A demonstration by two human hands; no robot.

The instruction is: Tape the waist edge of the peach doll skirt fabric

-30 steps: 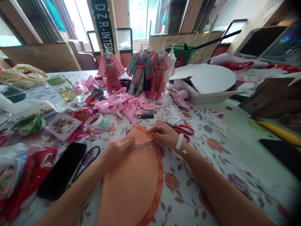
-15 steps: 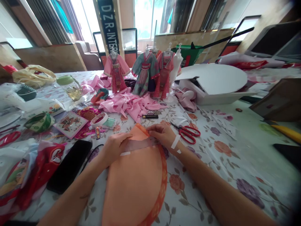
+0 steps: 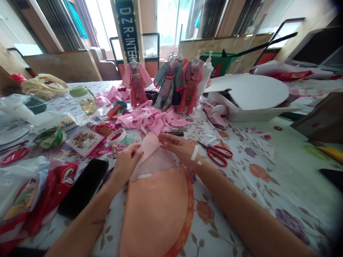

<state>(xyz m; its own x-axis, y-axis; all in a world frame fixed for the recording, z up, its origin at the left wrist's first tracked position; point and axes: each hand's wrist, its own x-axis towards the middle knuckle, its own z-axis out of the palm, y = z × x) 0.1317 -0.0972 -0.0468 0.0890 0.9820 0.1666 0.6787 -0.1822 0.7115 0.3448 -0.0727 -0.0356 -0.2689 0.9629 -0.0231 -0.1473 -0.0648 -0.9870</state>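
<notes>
A peach-orange piece of fabric lies in front of me, its curved right side edged with a patterned orange-red border. Its far end is covered by a sheer pale strip with a small white tape piece, and a pale pink flap is folded up there. My left hand pinches the left edge of the pale fabric between thumb and fingers. On the flap's right edge, my right hand rests with fingers stretched out; its thumb is hidden. White tape strips stick to my right wrist.
Red-handled scissors lie right of my hand. A black phone sits left of my forearm. Beyond are a tape roll, pink fabric scraps, small dressed mannequins, a jug and a white round board.
The orange tip and border between my hands have turned over, and a pale pink side now shows. My right hand's fingers have straightened from a pinch. The view has shifted slightly.
</notes>
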